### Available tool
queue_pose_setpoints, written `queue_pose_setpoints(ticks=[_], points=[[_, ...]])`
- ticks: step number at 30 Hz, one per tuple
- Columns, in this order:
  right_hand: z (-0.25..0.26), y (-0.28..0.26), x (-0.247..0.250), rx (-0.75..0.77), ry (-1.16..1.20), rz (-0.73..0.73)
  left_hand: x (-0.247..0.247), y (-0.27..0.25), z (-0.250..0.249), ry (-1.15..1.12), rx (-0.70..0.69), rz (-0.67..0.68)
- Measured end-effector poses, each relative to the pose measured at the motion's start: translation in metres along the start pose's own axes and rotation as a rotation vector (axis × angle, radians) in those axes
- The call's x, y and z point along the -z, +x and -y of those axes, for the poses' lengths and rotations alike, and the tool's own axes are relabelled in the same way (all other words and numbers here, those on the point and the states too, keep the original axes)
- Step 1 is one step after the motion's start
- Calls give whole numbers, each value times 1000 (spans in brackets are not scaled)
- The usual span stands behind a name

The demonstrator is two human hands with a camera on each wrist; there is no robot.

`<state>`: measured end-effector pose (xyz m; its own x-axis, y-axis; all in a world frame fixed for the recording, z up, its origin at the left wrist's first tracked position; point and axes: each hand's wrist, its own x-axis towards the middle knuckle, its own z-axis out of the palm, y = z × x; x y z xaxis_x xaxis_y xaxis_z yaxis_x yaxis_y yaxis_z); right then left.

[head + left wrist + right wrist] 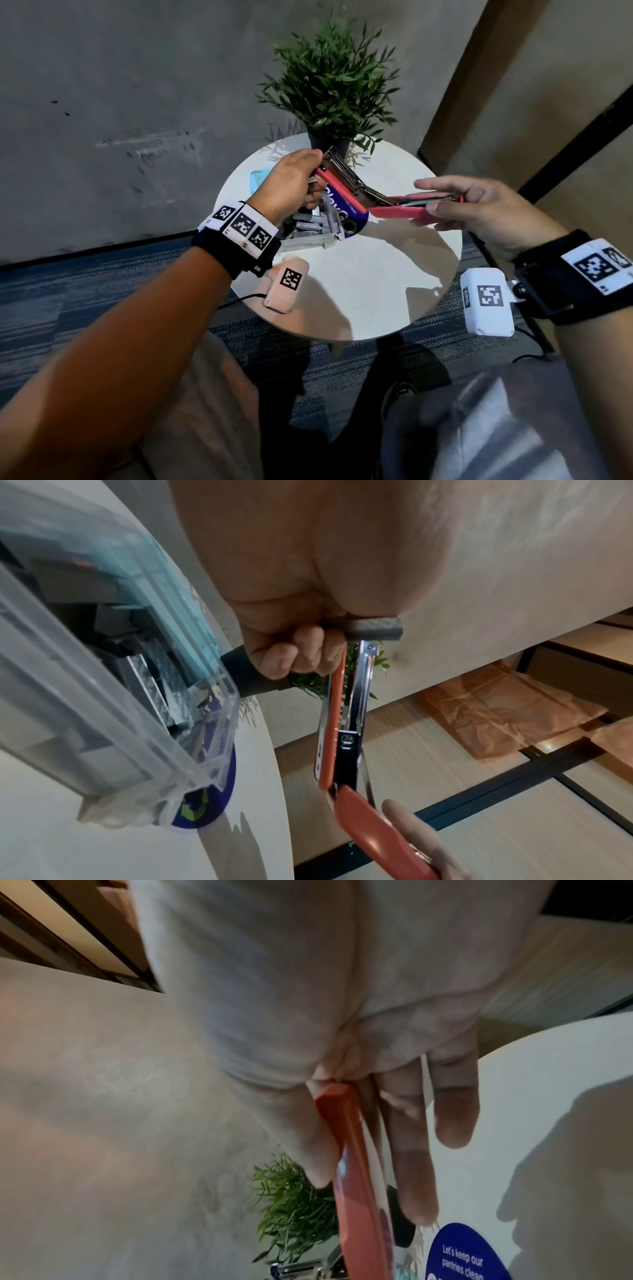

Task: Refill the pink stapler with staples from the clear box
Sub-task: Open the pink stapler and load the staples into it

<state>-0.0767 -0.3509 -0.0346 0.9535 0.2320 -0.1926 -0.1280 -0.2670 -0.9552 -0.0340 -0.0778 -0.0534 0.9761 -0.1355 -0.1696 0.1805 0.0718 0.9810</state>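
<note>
Hands share the stapler [376,197] above the round table [394,274], swung wide open so the metal channel faces up for loading: the left hand [291,181], at 10 o'clock over the table, has fingers curled round the channel's far end and a grey strip of staples [371,630], while the right hand [479,209], at 3 o'clock, pinches the pink half between thumb and straight fingers, apparently to steady it. Below the left wrist sits the open box [308,229], kept near for reach, with the plant [332,85] at 12 o'clock.
</note>
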Motion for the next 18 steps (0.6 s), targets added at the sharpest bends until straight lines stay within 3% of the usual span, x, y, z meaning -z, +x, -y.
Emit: queue_pose_setpoints(ticks=[5,8,11,14,16,18], points=[[-3,0,-1,-37,-175,139,6,-1,-3,-135,-16,-10],[0,-4,-21,-77,-322,252,7,-1,-2,-92,-45,16],[5,-2,-54,-66,-267,221,0,-3,6,-39,-35,69],[4,5,-75,-77,-48,171,-10,-9,11,-14,1,160],[0,8,-80,-83,-20,155,-11,-11,11,31,6,172],[-3,9,-82,-61,-44,110,-9,-11,12,178,-78,128]])
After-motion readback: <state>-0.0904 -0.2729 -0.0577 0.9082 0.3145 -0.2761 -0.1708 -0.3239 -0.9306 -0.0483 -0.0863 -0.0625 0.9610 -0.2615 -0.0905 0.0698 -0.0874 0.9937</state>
